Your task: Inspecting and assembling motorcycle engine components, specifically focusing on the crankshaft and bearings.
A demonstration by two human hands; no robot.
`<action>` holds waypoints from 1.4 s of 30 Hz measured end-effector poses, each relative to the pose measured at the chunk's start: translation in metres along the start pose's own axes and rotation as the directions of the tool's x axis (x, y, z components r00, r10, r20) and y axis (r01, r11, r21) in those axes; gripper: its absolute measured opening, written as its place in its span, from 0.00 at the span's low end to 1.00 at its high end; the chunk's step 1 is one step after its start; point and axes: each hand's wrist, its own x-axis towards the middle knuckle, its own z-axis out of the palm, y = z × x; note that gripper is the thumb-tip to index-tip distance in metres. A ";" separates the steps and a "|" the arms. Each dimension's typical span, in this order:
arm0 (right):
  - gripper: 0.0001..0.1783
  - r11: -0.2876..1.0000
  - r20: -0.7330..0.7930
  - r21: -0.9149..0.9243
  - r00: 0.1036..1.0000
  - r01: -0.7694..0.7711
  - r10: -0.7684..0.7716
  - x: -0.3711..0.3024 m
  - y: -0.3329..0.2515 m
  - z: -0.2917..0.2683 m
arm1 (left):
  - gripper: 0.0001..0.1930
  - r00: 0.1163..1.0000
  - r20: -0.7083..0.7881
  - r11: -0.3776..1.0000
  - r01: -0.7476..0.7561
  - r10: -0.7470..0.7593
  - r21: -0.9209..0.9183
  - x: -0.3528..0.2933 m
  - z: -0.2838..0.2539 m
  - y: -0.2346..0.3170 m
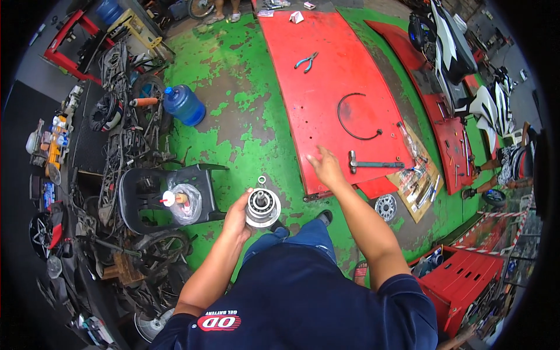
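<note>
My left hand (236, 217) is closed round a round metal hub with a ball bearing (262, 205), held up in front of my waist. The bearing and a splined shaft at its centre face up, above a wide flange. Just beyond the hub shows a small metal ring (262, 180); whether it touches the hub I cannot tell. Over the near left corner of a red metal platform (291, 76), my right hand (326, 168) is stretched out with fingers apart and nothing visible in it. A hammer (379, 164) lies on the platform right of that hand.
Blue-handled pliers (305, 62) and a curved black cable (339, 116) lie farther up the platform. At left are a black plastic chair (137, 219) with a bagged drink and a blue water jug (185, 105). Tools cover a board (429, 201); a red cabinet (461, 277) stands near right.
</note>
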 end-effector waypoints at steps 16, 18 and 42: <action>0.35 0.938 0.289 0.314 0.926 0.148 -0.243 -0.073 -0.153 -0.053 | 0.15 0.996 0.014 0.916 -0.087 0.088 0.393 0.035 0.029 0.012; 0.35 0.932 0.257 0.339 0.941 0.126 -0.221 -0.071 -0.148 -0.059 | 0.15 0.995 0.008 0.911 -0.097 0.103 0.401 0.038 0.033 0.008; 0.45 0.900 0.323 -0.302 0.854 -0.314 0.407 0.025 0.060 0.025 | 0.19 0.994 0.113 0.997 -0.015 0.007 0.073 0.040 0.072 0.043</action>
